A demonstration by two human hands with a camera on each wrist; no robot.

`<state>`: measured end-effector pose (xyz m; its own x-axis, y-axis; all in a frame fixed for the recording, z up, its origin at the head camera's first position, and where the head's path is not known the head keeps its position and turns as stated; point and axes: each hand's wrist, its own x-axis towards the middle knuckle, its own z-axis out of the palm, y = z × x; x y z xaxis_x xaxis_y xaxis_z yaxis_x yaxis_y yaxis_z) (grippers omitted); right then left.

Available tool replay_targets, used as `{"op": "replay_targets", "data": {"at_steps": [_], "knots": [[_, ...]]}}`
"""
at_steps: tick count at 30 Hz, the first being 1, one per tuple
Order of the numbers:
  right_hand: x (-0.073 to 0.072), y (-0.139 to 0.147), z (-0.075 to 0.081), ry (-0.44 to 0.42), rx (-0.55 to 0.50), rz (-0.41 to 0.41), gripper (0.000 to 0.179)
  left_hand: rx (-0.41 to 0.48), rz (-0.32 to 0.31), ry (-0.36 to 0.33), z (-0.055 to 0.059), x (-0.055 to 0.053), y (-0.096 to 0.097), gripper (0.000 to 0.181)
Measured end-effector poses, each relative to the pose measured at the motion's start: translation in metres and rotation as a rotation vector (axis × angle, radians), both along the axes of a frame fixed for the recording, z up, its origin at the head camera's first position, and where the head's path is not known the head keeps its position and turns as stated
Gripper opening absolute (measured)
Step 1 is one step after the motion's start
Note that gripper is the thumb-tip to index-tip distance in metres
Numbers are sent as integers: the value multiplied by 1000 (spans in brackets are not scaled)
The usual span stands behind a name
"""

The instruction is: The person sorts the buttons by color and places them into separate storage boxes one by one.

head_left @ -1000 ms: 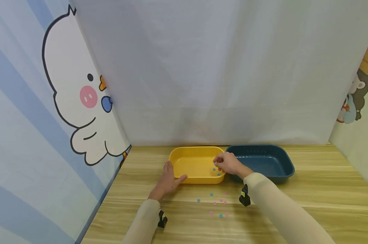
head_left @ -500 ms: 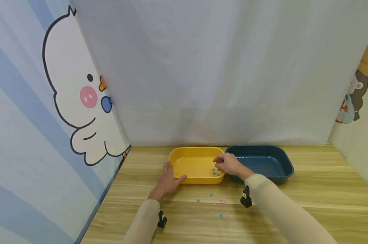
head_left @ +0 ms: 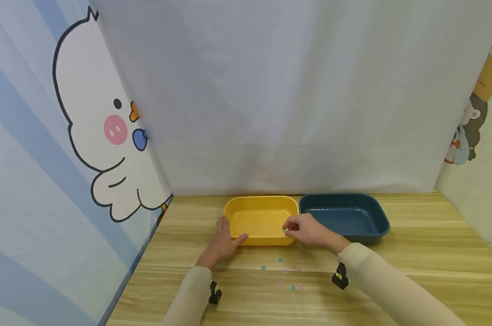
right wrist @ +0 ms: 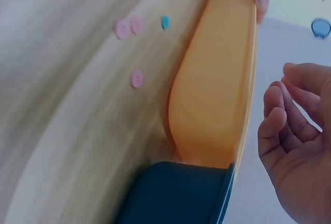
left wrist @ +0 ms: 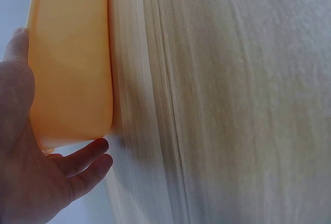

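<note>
My left hand (head_left: 222,242) rests at the front left corner of a yellow tray (head_left: 233,242), fingers along its left end and thumb at the front side. Its fingers look fairly straight in the left wrist view. Above the tray's front right corner hovers my right hand (head_left: 307,230). Loosely curled fingers (right wrist: 272,123) show there in the right wrist view, with nothing visible between them. A small blue button (head_left: 284,231) appears just under its fingertips; other buttons inside the tray are hidden by the hand. Blue buttons (head_left: 280,260) and pink buttons (head_left: 301,286) lie scattered in front on the table.
A dark blue tray (head_left: 382,237) stands directly to the right of the yellow one, close against it. Both sit at the back of a wooden table (head_left: 189,217), before a pale curtain (head_left: 295,113). Printed cloth (head_left: 87,90) hangs at the left.
One blue button left my right fingertips and landed in the yellow tray. The right hand then moved toward the tray's front right corner. My left hand stays in place.
</note>
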<state>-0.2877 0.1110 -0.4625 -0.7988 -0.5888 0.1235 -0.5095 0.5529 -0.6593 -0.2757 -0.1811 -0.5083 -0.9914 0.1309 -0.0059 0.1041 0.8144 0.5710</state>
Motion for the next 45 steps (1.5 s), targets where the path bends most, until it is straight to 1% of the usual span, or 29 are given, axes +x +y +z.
{"op": "replay_targets", "data": {"at_steps": [7, 10, 14, 18, 21, 24, 29, 37, 45], "knots": [[27, 6, -6, 44, -6, 113, 10, 7, 4, 1, -3, -2, 0, 102], [37, 8, -11, 68, 16, 166, 7, -6, 12, 1, -4, -3, 0, 101], [46, 9, -20, 95, 55, 246, 4, -16, 12, -2, -4, -3, 0, 100], [53, 10, -29, 62, 84, 299, 5, -17, 12, -6, -2, -2, 0, 102], [58, 11, -34, 5, 92, 314, 8, -15, 13, -11, -2, -2, 0, 102], [62, 12, -39, -12, 91, 329, 11, -16, 16, -20, -2, -2, 0, 101], [65, 13, -44, -14, 84, 338, 12, -19, 20, -18, -2, -2, 1, 100], [65, 11, -55, 1, 76, 337, 11, -37, 10, -7, -2, -1, 0, 101], [64, 8, -56, -1, 95, 341, 11, -44, -1, 6, -2, -2, 0, 101]]}}
